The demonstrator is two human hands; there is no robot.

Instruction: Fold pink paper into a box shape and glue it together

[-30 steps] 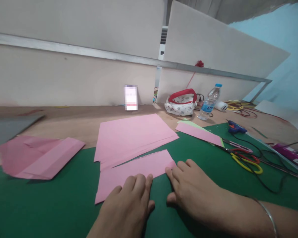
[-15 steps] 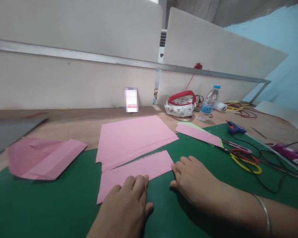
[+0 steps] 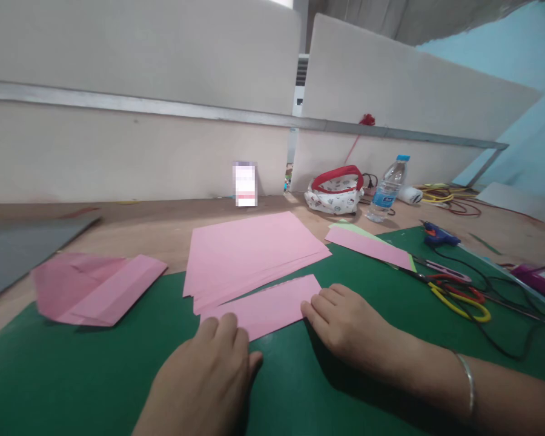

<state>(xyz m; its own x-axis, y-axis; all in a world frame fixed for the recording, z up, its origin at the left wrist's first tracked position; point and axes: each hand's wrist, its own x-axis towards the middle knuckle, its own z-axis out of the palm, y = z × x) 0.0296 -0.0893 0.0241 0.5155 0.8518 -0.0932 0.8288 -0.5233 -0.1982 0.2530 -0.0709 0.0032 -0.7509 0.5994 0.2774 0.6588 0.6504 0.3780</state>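
Observation:
A folded strip of pink paper [image 3: 267, 306] lies on the green cutting mat [image 3: 95, 375], its near edge straight. My left hand [image 3: 204, 375] rests over the strip's left end, fingers curled and pressed down there, hiding that corner. At the other end, my right hand [image 3: 345, 318] has its fingers bent together on the right part of the near edge. A silver bangle [image 3: 467, 381] circles the right wrist. Just behind the strip sits a stack of pink sheets [image 3: 254, 248], slightly fanned.
A folded pink paper piece [image 3: 100, 290] stands at the left. To the right lie pink and green strips [image 3: 372, 247], scissors [image 3: 463, 303], a glue gun [image 3: 440, 234] and black cords. Behind are a white-and-red pouch [image 3: 333, 197], a water bottle [image 3: 387, 191] and a blurred-out upright screen [image 3: 245, 184].
My left hand has slid left along the strip to its left end. My right hand has shifted slightly left onto the near edge. The view has turned a little left.

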